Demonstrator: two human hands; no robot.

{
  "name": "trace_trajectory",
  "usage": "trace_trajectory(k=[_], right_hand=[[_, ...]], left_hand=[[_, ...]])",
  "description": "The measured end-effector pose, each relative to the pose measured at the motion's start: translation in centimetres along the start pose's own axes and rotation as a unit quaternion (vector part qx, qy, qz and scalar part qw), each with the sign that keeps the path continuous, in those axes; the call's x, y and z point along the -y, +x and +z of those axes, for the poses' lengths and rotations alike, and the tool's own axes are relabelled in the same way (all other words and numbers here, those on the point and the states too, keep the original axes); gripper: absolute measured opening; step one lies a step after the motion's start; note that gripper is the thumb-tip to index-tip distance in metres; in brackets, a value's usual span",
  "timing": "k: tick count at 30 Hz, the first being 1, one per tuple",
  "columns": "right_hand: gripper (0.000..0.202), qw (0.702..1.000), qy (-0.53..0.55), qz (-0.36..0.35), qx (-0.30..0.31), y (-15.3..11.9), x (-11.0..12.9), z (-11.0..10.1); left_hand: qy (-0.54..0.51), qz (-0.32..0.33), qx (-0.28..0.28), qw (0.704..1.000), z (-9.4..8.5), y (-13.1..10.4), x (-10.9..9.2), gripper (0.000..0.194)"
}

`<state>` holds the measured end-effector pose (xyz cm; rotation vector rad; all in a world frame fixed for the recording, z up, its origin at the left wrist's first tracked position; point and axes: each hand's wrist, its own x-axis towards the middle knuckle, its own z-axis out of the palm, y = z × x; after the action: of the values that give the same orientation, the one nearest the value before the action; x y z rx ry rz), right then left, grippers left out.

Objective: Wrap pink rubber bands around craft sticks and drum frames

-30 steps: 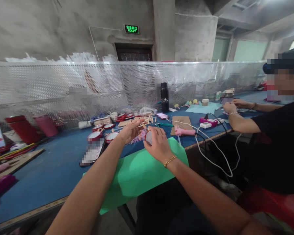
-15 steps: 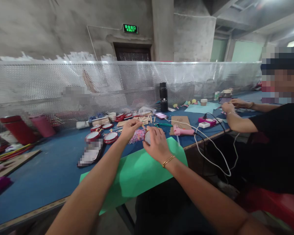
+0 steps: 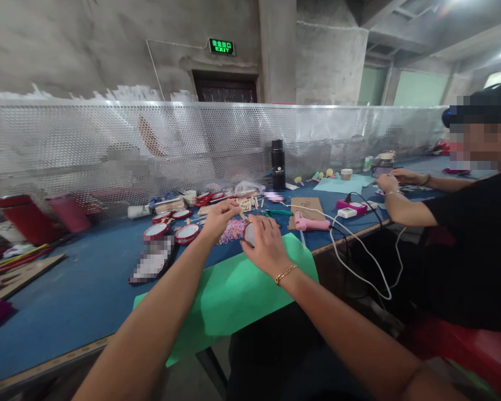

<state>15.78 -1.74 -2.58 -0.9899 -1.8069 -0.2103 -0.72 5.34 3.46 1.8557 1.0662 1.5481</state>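
My right hand point(image 3: 268, 242) is wrapped round a small round drum point(image 3: 249, 234) with a whitish face, and its fingers hide most of the rim. To the left, my left hand point(image 3: 220, 218) has thumb and forefinger pinched just above the drum, by a small yellowish bit. What sits in that pinch is too small to make out. Beneath the hands lies a pile of small coloured rubber bands point(image 3: 232, 231). Several red-rimmed drums point(image 3: 187, 234) rest on the blue table left of it. A green sheet point(image 3: 242, 301) hangs over the table edge under my forearms.
A pink glue gun point(image 3: 312, 223) lies by a cardboard piece point(image 3: 308, 207), with a white cable point(image 3: 359, 270) looping off the edge. Behind are wooden sticks point(image 3: 250, 203) and a black flask point(image 3: 278, 167). A phone point(image 3: 152, 262) lies left. A co-worker point(image 3: 455, 223) sits at right.
The view has shifted very slightly. Both hands keep nearly the same pose at the drum, and nothing has been let go.
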Motion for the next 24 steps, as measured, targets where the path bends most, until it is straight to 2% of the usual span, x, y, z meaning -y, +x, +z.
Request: trace_trajectory(k=[6,10,16,24], right_hand=[[0.062,0.999,0.049,0.015,0.006,0.0,-0.2,0.0],[0.054,0.993,0.096,0.072,0.014,0.6,-1.1,0.3],[0.025,0.97,0.157,0.152,0.109,2.3,-2.5,-0.5],[0.016,0.952,0.155,0.146,0.219,4.1,-3.2,-2.1]], left_hand=[[-0.013,-0.034,-0.011,0.999,0.0,-0.2,-0.7,0.034],[-0.018,-0.041,-0.006,0.999,-0.2,-0.2,-0.7,0.032],[-0.025,-0.049,-0.003,0.998,-0.3,-0.2,-0.6,0.029],[-0.016,-0.057,0.006,0.998,-0.4,-0.5,-0.5,0.024]])
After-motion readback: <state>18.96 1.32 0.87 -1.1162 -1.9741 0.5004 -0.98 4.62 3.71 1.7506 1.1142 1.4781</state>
